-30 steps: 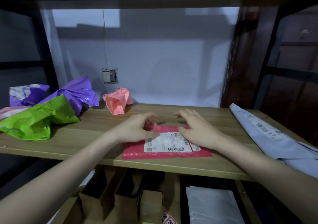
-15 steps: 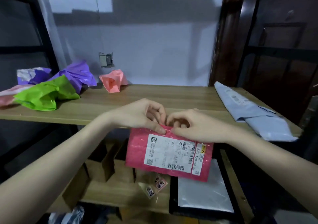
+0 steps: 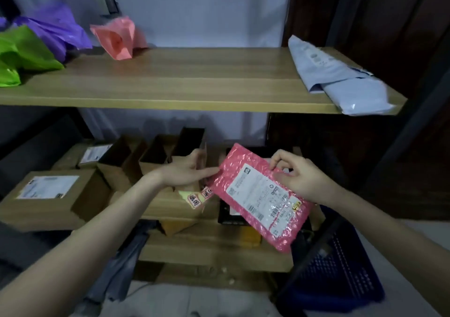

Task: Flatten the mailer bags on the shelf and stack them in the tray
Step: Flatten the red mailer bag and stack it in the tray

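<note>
Below the wooden shelf (image 3: 185, 82), in the lower middle of the head view, both hands hold a flat pink mailer bag (image 3: 261, 197) in the air, tilted so its long side runs from upper left to lower right. The right hand (image 3: 300, 176), right of centre, has its fingers pinched together on the bag's upper right edge, beside the white shipping label (image 3: 261, 196) that covers much of the face. The left hand (image 3: 187, 170), at centre, lies palm up with fingers stretched out, and its fingertips touch the bag's upper left edge; its fingers are not curled around the bag. Behind and under the bag a black tray (image 3: 227, 215) sits on the lower shelf, mostly hidden, so what lies in it cannot be told. On the upper shelf, a crumpled green bag (image 3: 22, 53) and a crumpled purple bag (image 3: 53, 31) lie at the upper left of the frame, touching each other, with a crumpled salmon-pink bag (image 3: 117, 39) just to their right against the wall. A folded pale blue bag (image 3: 338, 78) lies at the shelf's right end. Open cardboard boxes (image 3: 151, 156) stand at the left of the lower shelf, and a dark blue basket (image 3: 341, 268) sits at the lower right of the frame.
</note>
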A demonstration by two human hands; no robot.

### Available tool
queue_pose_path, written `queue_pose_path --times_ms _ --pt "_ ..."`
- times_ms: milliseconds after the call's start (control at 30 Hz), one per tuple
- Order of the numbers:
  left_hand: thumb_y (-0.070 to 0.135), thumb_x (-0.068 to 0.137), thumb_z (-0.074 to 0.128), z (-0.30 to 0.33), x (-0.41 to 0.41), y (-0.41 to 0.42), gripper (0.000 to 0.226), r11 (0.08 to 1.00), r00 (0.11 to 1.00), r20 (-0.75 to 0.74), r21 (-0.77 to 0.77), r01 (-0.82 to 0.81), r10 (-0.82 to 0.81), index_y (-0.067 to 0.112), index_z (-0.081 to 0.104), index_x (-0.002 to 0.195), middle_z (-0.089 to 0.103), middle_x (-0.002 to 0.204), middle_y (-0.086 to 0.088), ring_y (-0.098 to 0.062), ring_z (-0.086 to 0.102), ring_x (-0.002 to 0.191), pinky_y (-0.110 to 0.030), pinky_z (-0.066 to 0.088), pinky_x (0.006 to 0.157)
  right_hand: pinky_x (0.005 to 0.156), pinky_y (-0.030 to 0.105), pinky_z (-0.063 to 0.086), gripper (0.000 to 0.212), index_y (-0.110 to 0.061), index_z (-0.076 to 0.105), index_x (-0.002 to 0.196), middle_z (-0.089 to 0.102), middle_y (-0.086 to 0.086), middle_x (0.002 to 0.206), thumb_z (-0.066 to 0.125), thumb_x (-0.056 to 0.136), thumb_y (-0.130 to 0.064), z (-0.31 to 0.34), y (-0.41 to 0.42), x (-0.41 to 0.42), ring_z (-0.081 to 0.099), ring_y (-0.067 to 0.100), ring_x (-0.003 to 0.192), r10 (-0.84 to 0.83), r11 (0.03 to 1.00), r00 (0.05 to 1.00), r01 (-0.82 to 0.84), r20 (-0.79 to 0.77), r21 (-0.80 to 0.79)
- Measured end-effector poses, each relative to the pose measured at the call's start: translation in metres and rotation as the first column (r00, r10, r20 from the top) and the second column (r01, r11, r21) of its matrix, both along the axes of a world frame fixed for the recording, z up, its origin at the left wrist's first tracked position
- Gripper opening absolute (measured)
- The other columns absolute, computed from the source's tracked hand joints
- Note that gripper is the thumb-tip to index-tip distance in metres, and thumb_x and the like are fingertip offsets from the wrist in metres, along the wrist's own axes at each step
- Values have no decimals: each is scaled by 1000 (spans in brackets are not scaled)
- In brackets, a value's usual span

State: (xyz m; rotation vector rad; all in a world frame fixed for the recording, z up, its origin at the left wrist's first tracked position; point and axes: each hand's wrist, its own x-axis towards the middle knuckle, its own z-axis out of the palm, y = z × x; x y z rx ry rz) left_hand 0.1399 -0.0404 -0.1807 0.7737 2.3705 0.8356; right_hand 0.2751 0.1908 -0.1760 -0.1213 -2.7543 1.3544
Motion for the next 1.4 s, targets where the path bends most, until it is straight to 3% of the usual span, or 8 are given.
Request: queue_pose_path --times_ms 133,233,367,567,667,800,933,1400 --pt "56 90 47 -58 21 25 69 995 954 296 65 -75 52 44 3 141 41 145 2 -8 59 109 -18 50 85 65 36 46 6 -13 58 91 65 7 85 54 89 -9 -52 24 -11 59 19 70 -270 954 963 270 17 -129" --pt "35 95 51 -95 33 56 81 964 945 326 245 -105 20 39 -13 144 59 118 8 8 62 89 -9 50 72 73 43 52 7 -12 57 94 65 7 93 51 92 -11 -85 33 -23 64 27 86 -418 892 907 421 53 -166" --pt "15 90 60 -127 29 93 68 956 986 167 290 -35 -15 34 25 145 47 130 -4 -11 60 95 -21 53 85 78 48 53 15 -15 52 105 63 11 98 47 93 -7 -112 35 -39 63 35 92 -467 851 875 484 130 -202" --pt "16 90 58 -163 1 122 55 996 997 -41 63 -62 65 16 37 141 32 136 -10 -25 45 124 -19 30 103 65 9 45 54 -12 40 137 37 9 137 56 86 1 -152 47 -67 52 18 101 -306 952 918 298 251 72" --pt "34 88 58 -178 -6 122 57 991 971 -240 -124 -46 15 21 39 141 26 143 -9 -27 29 131 -36 30 109 103 32 40 55 -13 41 139 30 11 141 59 87 -11 -173 49 -71 33 32 130 -285 929 918 194 275 314" --pt "46 89 47 -185 -12 121 62 959 918 -360 -277 66 -167 19 33 143 14 156 6 -19 17 141 -46 26 110 110 47 26 57 -17 30 145 15 -2 156 48 92 -30 -181 51 -65 11 23 140 -177 803 942 -28 284 596" --pt "48 89 49 -185 -20 121 68 945 942 -275 -311 103 -193 20 25 146 20 156 4 -17 17 143 -47 19 113 111 47 23 61 -20 22 147 18 -5 157 45 93 -36 -177 55 -68 13 18 143 -155 825 921 -78 358 559" --pt "50 88 49 -97 -11 81 80 963 762 -597 -233 137 -253 22 9 151 5 160 6 -12 4 146 -41 13 117 113 44 27 66 -23 27 147 20 -4 157 54 89 -38 -87 41 -47 18 16 142 -26 791 998 -12 53 612"
